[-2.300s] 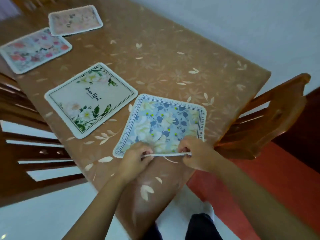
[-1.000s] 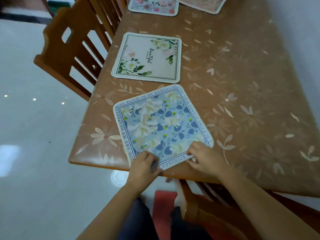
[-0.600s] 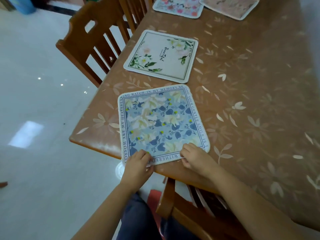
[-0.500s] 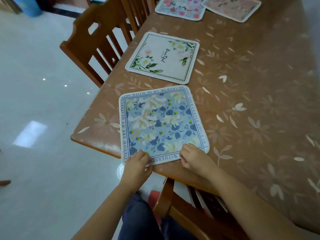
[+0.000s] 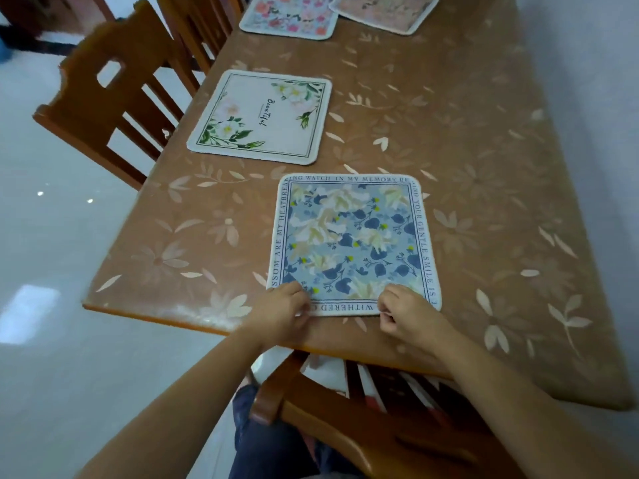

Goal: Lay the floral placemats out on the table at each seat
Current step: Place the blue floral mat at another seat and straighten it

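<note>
Fingertips of your left hand [image 5: 283, 311] and right hand [image 5: 403, 311] curl closed on the near edge of the blue placemat [image 5: 351, 243], seemingly pinching it, squaring it flat on the table [image 5: 484, 202] above the chair [image 5: 363, 426].

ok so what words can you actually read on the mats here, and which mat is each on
"Beautiful", in script, with a smaller line under it too small to read: cream placemat.
"NG WATCH IN MY MEMORY BE" (top), "YOUR GENTLE SMILE IS" (right), "WITHERED" (bottom, upside down), "SSOM ARE MY HEATBREA" (left): blue placemat border, partly hidden by the hands.
Two far mats: no text visible.
</note>
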`<state>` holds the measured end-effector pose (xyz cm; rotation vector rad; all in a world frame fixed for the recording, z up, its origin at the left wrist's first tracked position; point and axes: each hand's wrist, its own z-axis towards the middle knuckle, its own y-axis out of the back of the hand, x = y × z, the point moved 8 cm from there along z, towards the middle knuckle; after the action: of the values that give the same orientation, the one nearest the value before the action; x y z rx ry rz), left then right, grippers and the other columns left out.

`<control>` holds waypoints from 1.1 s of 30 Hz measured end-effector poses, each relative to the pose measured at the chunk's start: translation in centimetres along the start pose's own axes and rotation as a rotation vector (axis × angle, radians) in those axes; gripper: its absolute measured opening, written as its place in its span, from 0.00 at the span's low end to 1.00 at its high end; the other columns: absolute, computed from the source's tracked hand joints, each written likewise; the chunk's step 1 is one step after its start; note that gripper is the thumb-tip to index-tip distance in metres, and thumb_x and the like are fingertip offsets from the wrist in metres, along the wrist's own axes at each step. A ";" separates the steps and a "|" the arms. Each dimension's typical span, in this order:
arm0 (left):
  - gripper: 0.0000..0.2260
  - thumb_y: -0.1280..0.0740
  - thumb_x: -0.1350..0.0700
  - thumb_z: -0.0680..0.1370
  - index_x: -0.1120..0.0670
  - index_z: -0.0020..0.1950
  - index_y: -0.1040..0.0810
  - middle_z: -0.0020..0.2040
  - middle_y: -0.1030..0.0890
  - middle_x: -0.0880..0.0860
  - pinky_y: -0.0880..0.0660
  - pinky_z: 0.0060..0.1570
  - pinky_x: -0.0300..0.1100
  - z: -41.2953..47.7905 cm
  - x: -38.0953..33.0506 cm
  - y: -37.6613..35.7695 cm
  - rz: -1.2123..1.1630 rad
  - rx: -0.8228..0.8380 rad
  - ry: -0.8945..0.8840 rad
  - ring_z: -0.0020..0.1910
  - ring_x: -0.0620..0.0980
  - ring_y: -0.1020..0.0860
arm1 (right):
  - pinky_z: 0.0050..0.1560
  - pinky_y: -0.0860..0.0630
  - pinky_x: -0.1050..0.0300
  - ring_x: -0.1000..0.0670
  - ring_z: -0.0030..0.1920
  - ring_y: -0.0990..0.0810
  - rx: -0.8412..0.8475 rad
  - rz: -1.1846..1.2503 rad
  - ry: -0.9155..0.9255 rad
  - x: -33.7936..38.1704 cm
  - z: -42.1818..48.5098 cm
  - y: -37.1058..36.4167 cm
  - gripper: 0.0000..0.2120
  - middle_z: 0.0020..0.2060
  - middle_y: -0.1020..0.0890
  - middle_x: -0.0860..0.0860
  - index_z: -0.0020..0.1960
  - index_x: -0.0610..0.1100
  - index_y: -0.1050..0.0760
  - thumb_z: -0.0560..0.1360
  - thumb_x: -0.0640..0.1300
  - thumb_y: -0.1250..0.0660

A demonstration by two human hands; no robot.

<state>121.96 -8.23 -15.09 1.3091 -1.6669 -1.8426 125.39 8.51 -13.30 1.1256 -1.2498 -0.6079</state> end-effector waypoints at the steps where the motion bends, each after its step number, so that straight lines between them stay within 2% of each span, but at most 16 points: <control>1: 0.04 0.33 0.60 0.71 0.60 0.42 0.23 0.44 0.22 0.59 0.27 0.42 0.49 0.9 -0.7 -0.5 0.034 0.041 -0.037 0.45 0.58 0.23 | 0.36 0.27 0.54 0.40 0.34 0.23 -0.004 -0.001 -0.029 -0.8 -0.6 0.3 0.05 0.32 0.22 0.38 0.34 0.33 0.28 0.62 0.28 0.32; 4: 0.09 0.36 0.54 0.74 0.59 0.49 0.24 0.51 0.24 0.58 0.29 0.48 0.49 3.5 -2.5 -1.9 0.138 0.152 -0.112 0.51 0.57 0.25 | 0.40 0.26 0.52 0.40 0.38 0.23 -0.017 -0.017 -0.111 -2.9 -2.5 1.0 0.03 0.35 0.22 0.36 0.36 0.33 0.27 0.64 0.29 0.34; 7: 0.11 0.36 0.52 0.75 0.58 0.52 0.25 0.54 0.25 0.57 0.29 0.50 0.49 5.5 -4.6 -2.9 0.201 0.238 -0.196 0.53 0.56 0.27 | 0.44 0.28 0.51 0.41 0.43 0.24 -0.009 -0.044 -0.183 -5.1 -4.3 1.5 0.01 0.39 0.22 0.37 0.39 0.33 0.27 0.68 0.31 0.36; 13: 0.13 0.36 0.52 0.74 0.59 0.54 0.27 0.55 0.26 0.58 0.33 0.53 0.48 7.0 -7.5 -4.2 0.241 0.296 -0.281 0.55 0.56 0.28 | 0.54 0.31 0.53 0.45 0.54 0.28 0.056 -0.142 -0.276 -8.0 -6.4 1.2 0.08 0.51 0.25 0.43 0.51 0.39 0.28 0.74 0.39 0.40; 16: 0.12 0.38 0.52 0.74 0.58 0.54 0.27 0.55 0.27 0.57 0.35 0.55 0.47 7.2 -7.7 -4.4 0.268 0.285 -0.267 0.56 0.55 0.29 | 0.53 0.28 0.50 0.43 0.55 0.27 0.061 -0.201 -0.321 -9.2 -6.9 1.7 0.11 0.51 0.25 0.42 0.53 0.38 0.28 0.72 0.40 0.38; 17: 0.12 0.38 0.53 0.74 0.58 0.54 0.27 0.55 0.26 0.57 0.35 0.55 0.47 7.2 -7.7 -4.4 0.282 0.281 -0.265 0.56 0.55 0.29 | 0.50 0.26 0.51 0.43 0.52 0.25 0.058 -0.218 -0.296 -8.9 -6.8 1.9 0.11 0.49 0.24 0.41 0.51 0.37 0.27 0.69 0.39 0.35; 20: 0.09 0.35 0.57 0.72 0.61 0.49 0.24 0.51 0.23 0.60 0.33 0.51 0.49 7.2 -7.9 -3.8 0.221 0.195 -0.266 0.51 0.59 0.25 | 0.30 0.25 0.63 0.47 0.34 0.20 0.040 -0.233 -0.244 -7.5 -6.2 2.3 0.13 0.32 0.21 0.45 0.33 0.38 0.26 0.52 0.35 0.24; 21: 0.08 0.33 0.59 0.70 0.62 0.45 0.23 0.47 0.22 0.61 0.31 0.49 0.50 7.2 -7.8 -3.6 0.185 0.164 -0.262 0.48 0.60 0.24 | 0.30 0.26 0.63 0.47 0.33 0.21 0.032 -0.233 -0.255 -7.4 -6.1 2.2 0.13 0.31 0.21 0.44 0.32 0.38 0.26 0.52 0.34 0.24; 24: 0.08 0.26 0.62 0.61 0.61 0.36 0.23 0.36 0.21 0.60 0.26 0.38 0.48 6.9 -7.9 -2.8 0.134 0.105 -0.264 0.36 0.59 0.21 | 0.49 0.29 0.52 0.43 0.49 0.25 0.076 -0.153 -0.332 -8.4 -6.0 1.3 0.05 0.45 0.23 0.39 0.44 0.34 0.27 0.68 0.34 0.37; 26: 0.07 0.28 0.60 0.61 0.60 0.34 0.24 0.34 0.21 0.58 0.25 0.35 0.48 6.7 -8.1 -2.3 0.118 0.082 -0.279 0.32 0.57 0.21 | 0.52 0.33 0.53 0.43 0.52 0.28 0.105 -0.123 -0.367 -9.0 -6.0 0.9 0.07 0.49 0.25 0.40 0.47 0.36 0.29 0.71 0.35 0.42; 28: 0.07 0.37 0.56 0.65 0.59 0.35 0.23 0.35 0.20 0.58 0.24 0.35 0.49 6.8 -7.2 -1.9 0.103 0.057 -0.247 0.34 0.57 0.20 | 0.52 0.32 0.52 0.43 0.52 0.28 0.125 -0.089 -0.387 -8.7 -5.6 0.7 0.07 0.49 0.25 0.41 0.47 0.37 0.29 0.71 0.36 0.42; 29: 0.08 0.38 0.56 0.66 0.59 0.36 0.23 0.37 0.20 0.59 0.24 0.37 0.50 7.1 -6.3 -1.6 0.089 0.038 -0.204 0.36 0.58 0.20 | 0.52 0.31 0.51 0.43 0.51 0.27 0.126 -0.069 -0.387 -8.3 -5.1 0.5 0.06 0.49 0.25 0.41 0.47 0.37 0.29 0.71 0.37 0.42; 31: 0.04 0.32 0.61 0.67 0.61 0.40 0.22 0.42 0.19 0.61 0.26 0.43 0.53 7.7 -4.2 -0.7 0.078 -0.005 -0.092 0.43 0.60 0.21 | 0.52 0.31 0.51 0.43 0.51 0.27 0.118 -0.020 -0.380 -7.1 -3.7 0.0 0.06 0.48 0.24 0.41 0.46 0.37 0.29 0.71 0.37 0.41; 33: 0.06 0.30 0.64 0.67 0.62 0.42 0.22 0.45 0.20 0.61 0.28 0.45 0.53 8.2 -2.0 0.2 0.087 -0.042 0.038 0.47 0.62 0.23 | 0.50 0.31 0.51 0.43 0.49 0.27 0.112 0.015 -0.349 -5.4 -1.9 -0.6 0.06 0.48 0.24 0.41 0.46 0.37 0.28 0.70 0.38 0.40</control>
<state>116.47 -1.76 -15.03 1.2269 -1.6308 -1.7816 125.90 13.57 -16.02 1.1319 -1.6058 -0.7531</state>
